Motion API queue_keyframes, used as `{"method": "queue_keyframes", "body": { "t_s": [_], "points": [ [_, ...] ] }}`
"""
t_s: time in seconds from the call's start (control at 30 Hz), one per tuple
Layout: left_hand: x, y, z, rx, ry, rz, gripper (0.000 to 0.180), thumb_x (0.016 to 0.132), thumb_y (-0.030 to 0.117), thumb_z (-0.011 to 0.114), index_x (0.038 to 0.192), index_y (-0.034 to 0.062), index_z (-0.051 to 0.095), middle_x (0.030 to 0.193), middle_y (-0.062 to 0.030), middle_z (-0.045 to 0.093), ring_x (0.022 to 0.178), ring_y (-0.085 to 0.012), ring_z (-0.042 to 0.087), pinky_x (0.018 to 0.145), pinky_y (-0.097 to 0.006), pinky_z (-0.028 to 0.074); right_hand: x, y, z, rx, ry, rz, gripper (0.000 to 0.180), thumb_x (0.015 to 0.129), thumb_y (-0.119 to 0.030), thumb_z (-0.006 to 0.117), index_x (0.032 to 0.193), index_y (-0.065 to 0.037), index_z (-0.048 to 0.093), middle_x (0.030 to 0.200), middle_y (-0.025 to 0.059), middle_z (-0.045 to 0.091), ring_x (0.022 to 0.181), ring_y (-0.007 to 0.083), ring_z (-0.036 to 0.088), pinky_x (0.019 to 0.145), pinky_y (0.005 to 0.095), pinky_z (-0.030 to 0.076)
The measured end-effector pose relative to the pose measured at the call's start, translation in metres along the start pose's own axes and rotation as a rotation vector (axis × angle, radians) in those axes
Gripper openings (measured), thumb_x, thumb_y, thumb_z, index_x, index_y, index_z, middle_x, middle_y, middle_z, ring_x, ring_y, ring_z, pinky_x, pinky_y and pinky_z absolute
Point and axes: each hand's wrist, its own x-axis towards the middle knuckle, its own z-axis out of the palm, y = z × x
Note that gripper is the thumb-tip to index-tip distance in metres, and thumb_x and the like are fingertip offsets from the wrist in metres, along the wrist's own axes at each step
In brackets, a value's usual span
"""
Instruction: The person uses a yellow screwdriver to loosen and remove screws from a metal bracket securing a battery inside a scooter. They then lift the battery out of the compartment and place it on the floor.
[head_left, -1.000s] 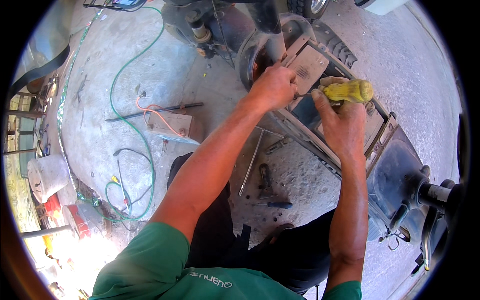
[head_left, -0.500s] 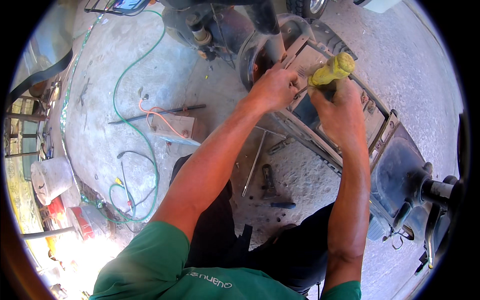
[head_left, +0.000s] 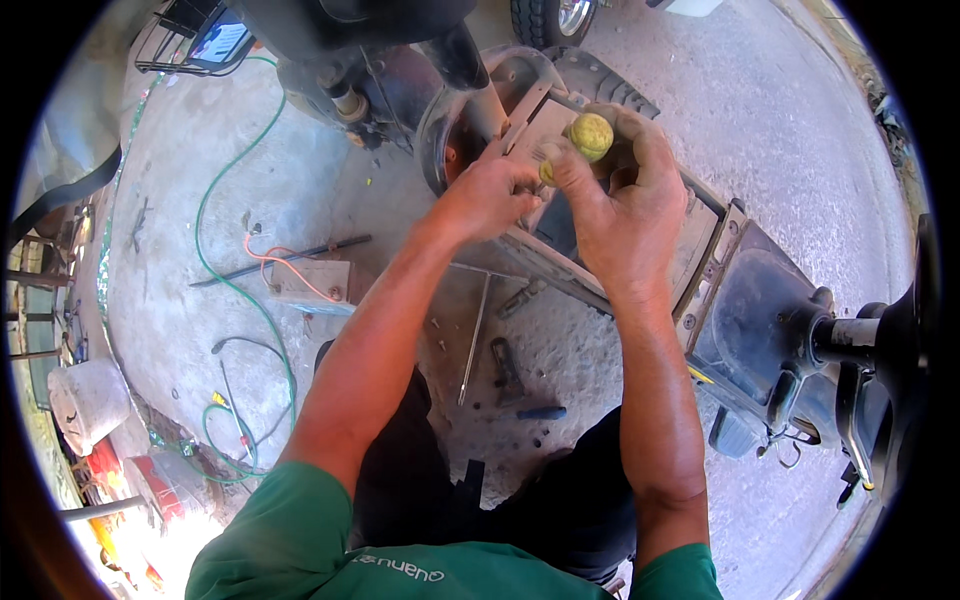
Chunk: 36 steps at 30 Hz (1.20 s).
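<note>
Yellow-handled screwdriver (head_left: 590, 138), one: above the open vehicle compartment (head_left: 716, 260), handle end raised, shaft mostly hidden. Right hand (head_left: 625, 205): thumb and fingers gripping that handle. Left hand (head_left: 488, 197): just left of the screwdriver, at the compartment's left side, fingers drawn together; whether anything is held cannot be told. Flat grey box (head_left: 540, 127): in the compartment's far part. On the concrete floor (head_left: 600, 355), near and left of the compartment: metal T-handle wrench (head_left: 475, 340); black tool (head_left: 507, 370); dark-handled screwdriver (head_left: 541, 413). Farther left: box-shaped battery (head_left: 312, 285) with orange wire (head_left: 290, 264); dark rod (head_left: 235, 274) beside it; green hose (head_left: 225, 275), looped at its near end. Left edge: pale bucket (head_left: 90, 403). Far side: black tyre (head_left: 533, 22).
</note>
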Motion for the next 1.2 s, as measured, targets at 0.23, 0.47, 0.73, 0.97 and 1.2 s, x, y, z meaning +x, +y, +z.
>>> {"method": "queue_keyframes", "body": {
  "t_s": [0.23, 0.47, 0.73, 0.97, 1.2],
  "points": [
    [-0.002, -0.009, 0.008, 0.051, 0.141, 0.165, 0.026, 0.087, 0.015, 0.072, 0.109, 0.0024, 0.074, 0.133, -0.024, 0.057, 0.119, -0.0357, 0.062, 0.103, -0.041, 0.048, 0.007, 0.005, -0.011, -0.192, -0.127, -0.294, 0.054, 0.089, -0.021, 0.078, 0.135, 0.0, 0.06, 0.124, 0.0166, 0.068, 0.103, 0.0266, 0.069, 0.088, 0.0365, 0.055],
    [0.0, -0.013, 0.011, 0.172, 0.199, 0.225, 0.021, 0.081, 0.018, 0.073, 0.098, 0.0071, 0.076, 0.111, -0.017, 0.072, 0.127, -0.0355, 0.055, 0.106, -0.043, 0.045, 0.005, -0.002, -0.008, -0.189, -0.133, -0.199, 0.038, 0.093, -0.009, 0.07, 0.13, -0.004, 0.068, 0.121, 0.0105, 0.064, 0.096, 0.0194, 0.061, 0.083, 0.0313, 0.05],
    [-0.001, -0.002, 0.012, 0.191, 0.162, 0.105, 0.023, 0.081, 0.025, 0.078, 0.099, 0.0106, 0.08, 0.108, -0.0149, 0.074, 0.127, -0.0348, 0.055, 0.109, -0.044, 0.041, 0.005, -0.001, -0.007, -0.143, -0.061, -0.176, 0.031, 0.1, -0.009, 0.065, 0.131, -0.004, 0.067, 0.127, 0.0116, 0.064, 0.115, 0.0226, 0.064, 0.098, 0.0368, 0.052],
    [0.001, -0.008, 0.021, 0.153, 0.223, 0.112, 0.027, 0.078, 0.024, 0.08, 0.101, 0.0098, 0.079, 0.11, -0.0153, 0.072, 0.124, -0.036, 0.054, 0.105, -0.044, 0.045, 0.006, -0.003, -0.011, -0.053, -0.052, -0.106, 0.035, 0.103, -0.014, 0.062, 0.136, -0.001, 0.062, 0.135, 0.012, 0.063, 0.122, 0.0236, 0.063, 0.102, 0.0374, 0.051],
    [0.004, -0.006, 0.018, 0.156, 0.19, 0.09, 0.03, 0.075, 0.024, 0.081, 0.1, 0.008, 0.078, 0.11, -0.0165, 0.071, 0.124, -0.0357, 0.054, 0.105, -0.045, 0.044, 0.005, 0.025, -0.01, -0.134, -0.082, -0.191, 0.034, 0.105, -0.012, 0.058, 0.138, -0.002, 0.062, 0.141, 0.0144, 0.062, 0.127, 0.0237, 0.06, 0.106, 0.039, 0.049]
  ]
}}
